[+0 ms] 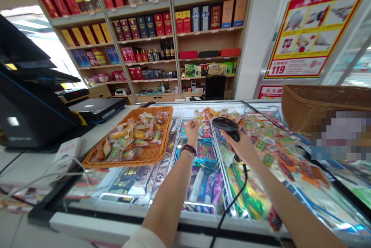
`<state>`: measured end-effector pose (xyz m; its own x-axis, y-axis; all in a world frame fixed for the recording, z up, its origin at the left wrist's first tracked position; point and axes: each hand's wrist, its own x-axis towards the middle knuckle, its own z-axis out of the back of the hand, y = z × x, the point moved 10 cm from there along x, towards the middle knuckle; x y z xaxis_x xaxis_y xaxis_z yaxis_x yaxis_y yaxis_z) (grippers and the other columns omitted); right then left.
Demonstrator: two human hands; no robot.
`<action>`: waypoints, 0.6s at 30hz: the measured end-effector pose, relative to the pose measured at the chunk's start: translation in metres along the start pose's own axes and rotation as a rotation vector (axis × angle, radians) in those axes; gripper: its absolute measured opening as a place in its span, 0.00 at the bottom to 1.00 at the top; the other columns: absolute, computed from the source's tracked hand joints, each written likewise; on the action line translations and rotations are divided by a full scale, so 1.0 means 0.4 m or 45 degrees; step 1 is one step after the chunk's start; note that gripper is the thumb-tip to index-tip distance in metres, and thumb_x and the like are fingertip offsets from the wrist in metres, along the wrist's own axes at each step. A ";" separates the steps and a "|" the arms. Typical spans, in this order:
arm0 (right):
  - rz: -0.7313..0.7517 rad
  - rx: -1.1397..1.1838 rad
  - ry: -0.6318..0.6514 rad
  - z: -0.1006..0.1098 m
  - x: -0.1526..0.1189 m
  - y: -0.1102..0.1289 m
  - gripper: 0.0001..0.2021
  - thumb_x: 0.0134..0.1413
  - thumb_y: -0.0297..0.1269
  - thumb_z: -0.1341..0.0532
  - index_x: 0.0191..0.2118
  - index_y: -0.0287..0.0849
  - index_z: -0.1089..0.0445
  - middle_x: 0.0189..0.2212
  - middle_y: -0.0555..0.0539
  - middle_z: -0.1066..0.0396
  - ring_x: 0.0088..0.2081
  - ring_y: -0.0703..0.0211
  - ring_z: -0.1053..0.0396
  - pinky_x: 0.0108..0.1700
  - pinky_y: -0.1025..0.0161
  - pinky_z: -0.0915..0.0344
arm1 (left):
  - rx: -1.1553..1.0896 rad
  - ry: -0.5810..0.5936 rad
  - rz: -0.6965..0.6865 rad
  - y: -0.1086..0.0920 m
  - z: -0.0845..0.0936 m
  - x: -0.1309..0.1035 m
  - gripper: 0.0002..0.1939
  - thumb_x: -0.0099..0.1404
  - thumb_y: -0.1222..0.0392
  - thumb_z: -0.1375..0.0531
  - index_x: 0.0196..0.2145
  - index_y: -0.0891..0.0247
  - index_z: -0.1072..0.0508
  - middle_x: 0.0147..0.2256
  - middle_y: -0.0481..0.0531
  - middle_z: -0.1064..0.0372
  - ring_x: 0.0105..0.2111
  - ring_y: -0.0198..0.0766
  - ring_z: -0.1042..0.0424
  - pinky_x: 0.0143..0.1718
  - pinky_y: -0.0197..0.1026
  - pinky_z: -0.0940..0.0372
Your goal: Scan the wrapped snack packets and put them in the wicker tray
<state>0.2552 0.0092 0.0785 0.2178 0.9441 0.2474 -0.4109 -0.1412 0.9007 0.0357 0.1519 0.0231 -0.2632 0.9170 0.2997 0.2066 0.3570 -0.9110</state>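
My right hand (240, 145) grips a black barcode scanner (226, 125) by its handle, and a black cable (242, 188) runs down from it toward me. My left hand (192, 129), with a dark beaded bracelet on the wrist, is stretched forward over the glass top with its fingers pinched together. Whether anything sits between those fingertips is too small to tell. Just beyond them lie small wrapped snack packs (209, 113), part of a heap of packs (268, 143) spreading to the right. An orange-brown wicker basket (165, 139) of packaged snacks stands left of my left hand.
Beneath the glass of the chest freezer (116, 223) lie colourful packages in white wire baskets (216, 151). A brown wicker basket (301, 105) stands at the right. At left are a black checkout machine (31, 97), a flat scale (97, 108) and cables. Stocked shelves (139, 41) line the back.
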 end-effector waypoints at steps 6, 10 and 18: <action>0.079 -0.421 0.056 -0.014 -0.010 0.021 0.17 0.55 0.55 0.41 0.25 0.47 0.35 0.13 0.50 0.34 0.17 0.54 0.32 0.24 0.61 0.42 | -0.090 -0.002 0.046 0.000 0.012 0.008 0.22 0.60 0.51 0.32 0.49 0.63 0.26 0.35 0.55 0.21 0.36 0.40 0.21 0.36 0.38 0.29; 0.117 -0.524 0.053 -0.025 -0.013 0.030 0.15 0.56 0.52 0.41 0.28 0.45 0.31 0.16 0.47 0.31 0.23 0.50 0.28 0.26 0.62 0.43 | -0.085 0.033 0.045 -0.002 0.000 0.009 0.25 0.59 0.49 0.31 0.51 0.62 0.25 0.38 0.56 0.20 0.37 0.41 0.21 0.33 0.37 0.29; 0.144 -0.763 0.063 -0.045 -0.023 0.047 0.15 0.59 0.49 0.41 0.36 0.43 0.24 0.27 0.41 0.22 0.33 0.45 0.23 0.29 0.62 0.42 | -0.091 0.045 -0.062 -0.014 -0.007 0.018 0.23 0.58 0.52 0.30 0.50 0.65 0.21 0.41 0.60 0.19 0.42 0.45 0.20 0.42 0.44 0.27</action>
<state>0.2296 0.0033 0.0869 0.1080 0.9478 0.3001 -0.8587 -0.0632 0.5086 0.0352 0.1568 0.0312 -0.2411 0.9036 0.3541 0.2612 0.4118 -0.8731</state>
